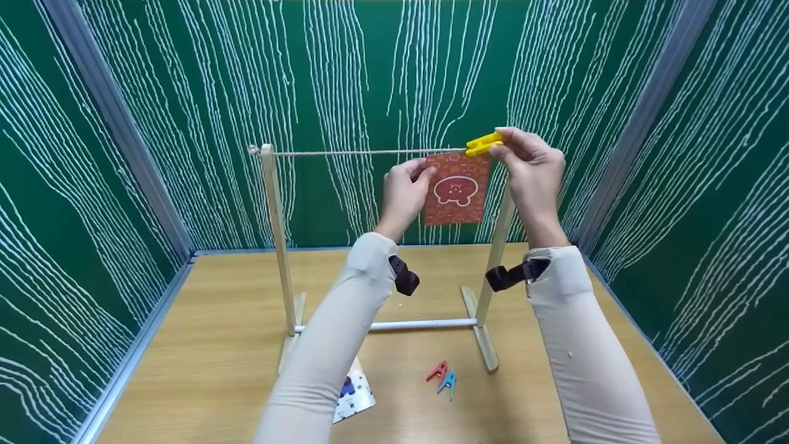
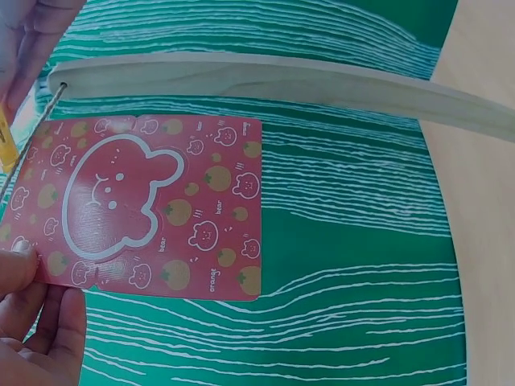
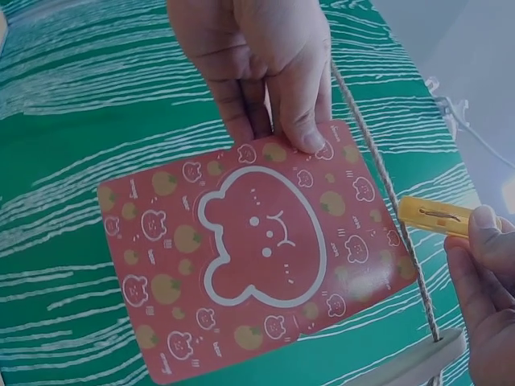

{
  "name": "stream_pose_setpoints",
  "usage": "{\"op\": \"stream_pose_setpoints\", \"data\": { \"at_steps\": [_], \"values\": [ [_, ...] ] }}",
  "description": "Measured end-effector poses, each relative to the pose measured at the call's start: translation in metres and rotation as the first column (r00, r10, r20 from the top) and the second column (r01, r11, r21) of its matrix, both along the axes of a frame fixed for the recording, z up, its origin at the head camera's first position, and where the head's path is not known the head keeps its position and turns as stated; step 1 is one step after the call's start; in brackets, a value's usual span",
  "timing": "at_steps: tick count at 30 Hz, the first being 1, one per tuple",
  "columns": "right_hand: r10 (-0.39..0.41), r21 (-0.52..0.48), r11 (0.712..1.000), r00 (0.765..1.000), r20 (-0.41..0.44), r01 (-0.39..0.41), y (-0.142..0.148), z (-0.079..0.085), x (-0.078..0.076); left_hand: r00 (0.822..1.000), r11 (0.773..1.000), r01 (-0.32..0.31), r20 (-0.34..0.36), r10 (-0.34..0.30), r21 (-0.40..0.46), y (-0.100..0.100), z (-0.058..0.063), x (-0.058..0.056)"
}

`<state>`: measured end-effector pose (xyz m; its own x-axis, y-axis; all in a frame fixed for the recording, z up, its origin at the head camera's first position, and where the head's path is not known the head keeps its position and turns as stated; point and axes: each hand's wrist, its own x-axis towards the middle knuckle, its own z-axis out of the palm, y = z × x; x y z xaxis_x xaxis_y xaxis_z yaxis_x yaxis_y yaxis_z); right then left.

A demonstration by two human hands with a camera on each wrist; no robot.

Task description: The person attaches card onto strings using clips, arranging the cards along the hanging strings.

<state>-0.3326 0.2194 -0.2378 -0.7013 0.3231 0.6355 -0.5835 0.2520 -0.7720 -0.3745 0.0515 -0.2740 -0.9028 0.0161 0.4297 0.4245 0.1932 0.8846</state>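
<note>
A red card (image 1: 456,190) with a white-outlined bear face hangs upright just below a thin rope (image 1: 370,152). My left hand (image 1: 407,194) pinches its upper left corner between thumb and fingers. With thumb and fingertips my right hand (image 1: 535,172) grips a yellow clothespin (image 1: 484,143), whose nose is at the rope by the card's upper right edge. In the right wrist view the clothespin (image 3: 438,215) reaches over the rope (image 3: 378,161) to the card (image 3: 265,249). The left wrist view shows the card (image 2: 145,205) close up, the clothespin mostly cut off.
The rope runs between two posts of a wooden stand (image 1: 280,246), joined low by a white bar (image 1: 425,324). A red clothespin (image 1: 437,370) and a blue clothespin (image 1: 448,385) lie on the table (image 1: 203,370). Partly behind the left sleeve lies a white patterned card (image 1: 356,394). Green walls enclose the table.
</note>
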Motion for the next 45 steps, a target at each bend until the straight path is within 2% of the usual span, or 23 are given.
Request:
{"op": "stream_pose_setpoints", "data": {
  "at_steps": [9,21,30,38,45],
  "values": [
    [-0.056,0.133,0.989,0.998,-0.010,0.057,-0.0029,0.0023,-0.0028,1.000,1.000,-0.013,-0.018,0.013,-0.011,0.0007,-0.0011,0.0003],
    [-0.095,0.236,0.967,0.995,-0.005,0.094,-0.0039,0.0010,-0.0071,1.000,1.000,0.014,-0.021,-0.014,0.007,0.0024,-0.0003,0.0022],
    [-0.096,0.282,0.955,0.995,0.013,0.089,-0.0046,-0.0005,-0.0055,1.000,1.000,0.020,-0.009,-0.020,-0.008,0.0033,-0.0035,0.0025],
    [-0.104,0.355,0.931,0.994,0.026,0.088,-0.0059,0.0004,-0.0041,1.000,1.000,0.017,-0.012,-0.017,-0.006,0.0018,-0.0053,0.0032],
    [-0.136,0.442,0.889,0.991,0.000,0.122,-0.0079,-0.0004,-0.0050,0.999,1.000,0.022,-0.027,-0.023,-0.015,0.0015,-0.0077,0.0028]
  ]
}}
